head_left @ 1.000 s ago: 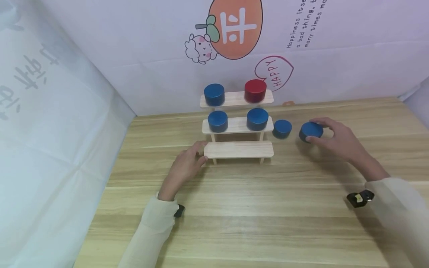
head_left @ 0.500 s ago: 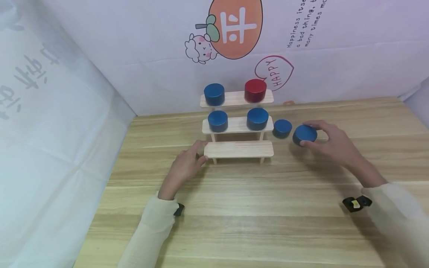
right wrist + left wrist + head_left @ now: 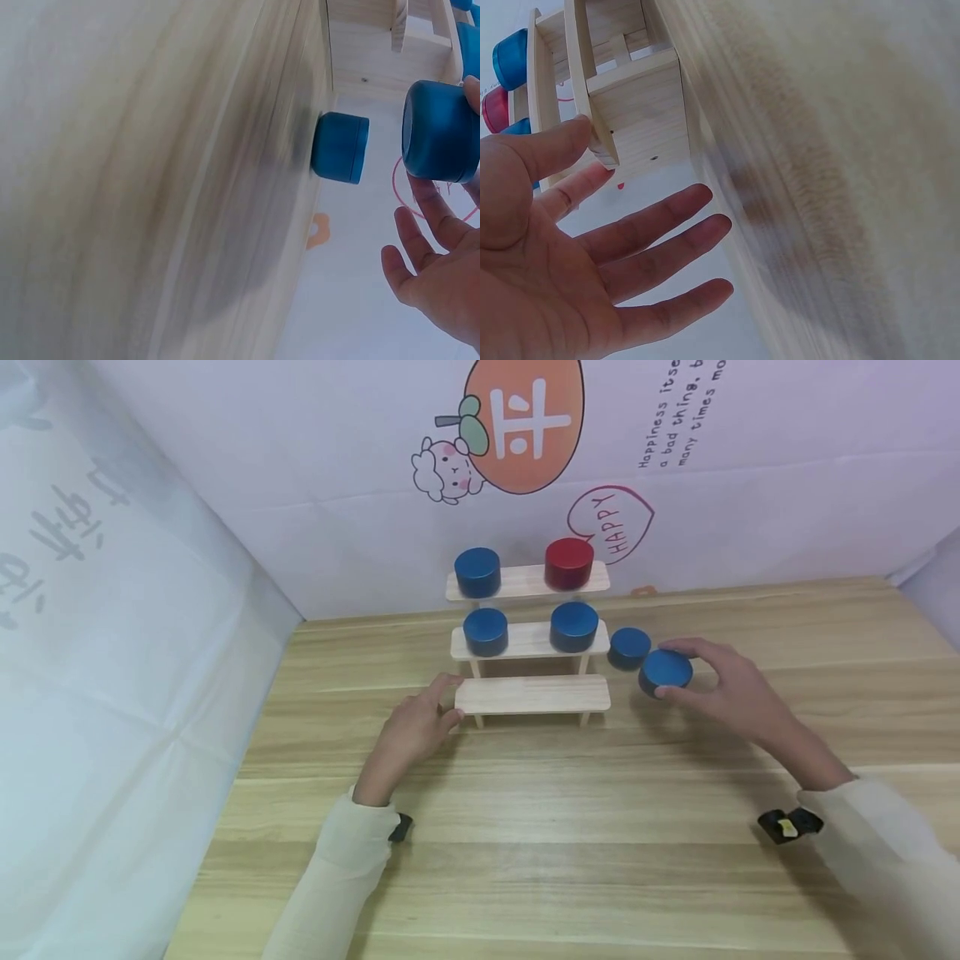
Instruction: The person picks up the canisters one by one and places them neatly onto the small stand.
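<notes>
A three-step wooden display stand (image 3: 532,693) stands on the table. My left hand (image 3: 414,727) pinches the left end of its lowest step between thumb and index finger; in the left wrist view the other fingers (image 3: 667,262) spread out straight. My right hand (image 3: 731,689) grips a round blue tin (image 3: 666,671) by its sides. In the right wrist view this held tin (image 3: 439,135) is up off the table, its bottom showing. A smaller blue tin (image 3: 629,647) sits on the table just right of the stand, close beside the held one.
On the top step are a blue tin (image 3: 477,572) at left and a red tin (image 3: 569,563) at right. Two more blue tins, one at left (image 3: 486,632) and one at right (image 3: 574,627), sit on the middle step. A printed white cloth (image 3: 337,527) hangs behind the table (image 3: 540,827).
My right hand has carried the blue tin leftward and slightly nearer to me, toward the stand. The left hand has stayed at the lowest step.
</notes>
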Demonstrator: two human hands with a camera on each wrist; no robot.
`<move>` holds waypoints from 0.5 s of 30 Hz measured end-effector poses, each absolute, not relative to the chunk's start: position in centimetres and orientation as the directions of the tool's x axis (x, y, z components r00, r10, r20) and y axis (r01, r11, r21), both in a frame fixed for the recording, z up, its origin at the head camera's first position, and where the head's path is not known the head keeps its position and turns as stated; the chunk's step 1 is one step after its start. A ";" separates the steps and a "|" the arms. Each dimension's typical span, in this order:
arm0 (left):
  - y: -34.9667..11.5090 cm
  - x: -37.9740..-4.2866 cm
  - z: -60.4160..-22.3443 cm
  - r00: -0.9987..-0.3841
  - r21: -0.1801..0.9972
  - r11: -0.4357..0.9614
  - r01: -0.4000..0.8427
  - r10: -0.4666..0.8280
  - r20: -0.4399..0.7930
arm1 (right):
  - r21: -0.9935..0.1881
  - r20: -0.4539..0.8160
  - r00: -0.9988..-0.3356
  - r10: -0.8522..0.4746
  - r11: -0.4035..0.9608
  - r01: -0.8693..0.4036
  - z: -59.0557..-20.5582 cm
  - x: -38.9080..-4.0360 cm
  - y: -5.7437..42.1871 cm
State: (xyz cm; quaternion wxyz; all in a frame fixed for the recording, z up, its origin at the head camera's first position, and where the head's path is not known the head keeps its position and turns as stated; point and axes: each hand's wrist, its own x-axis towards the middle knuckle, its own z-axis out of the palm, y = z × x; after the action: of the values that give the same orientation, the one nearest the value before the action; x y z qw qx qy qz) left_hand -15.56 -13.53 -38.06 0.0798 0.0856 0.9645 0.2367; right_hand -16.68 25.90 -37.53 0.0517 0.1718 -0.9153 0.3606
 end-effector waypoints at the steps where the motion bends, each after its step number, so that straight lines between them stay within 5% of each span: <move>1: -13.5 -15.6 -38.0 -0.973 0.469 0.874 0.126 0.202 -0.115 | -0.644 0.222 -0.935 -0.278 0.678 -0.354 -37.5 -16.6 25.8; 15: -13.7 -15.5 -38.2 -0.972 0.485 0.863 0.144 0.215 -0.095 | -0.660 0.192 -0.938 -0.289 0.669 -0.341 -37.1 -15.5 24.0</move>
State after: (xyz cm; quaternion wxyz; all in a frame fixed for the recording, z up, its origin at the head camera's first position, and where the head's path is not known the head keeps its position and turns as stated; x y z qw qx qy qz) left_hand -15.51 -13.66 -38.15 0.0732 0.0932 0.9623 0.2446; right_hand -15.48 24.02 -37.08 0.0356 0.1727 -0.9128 0.3685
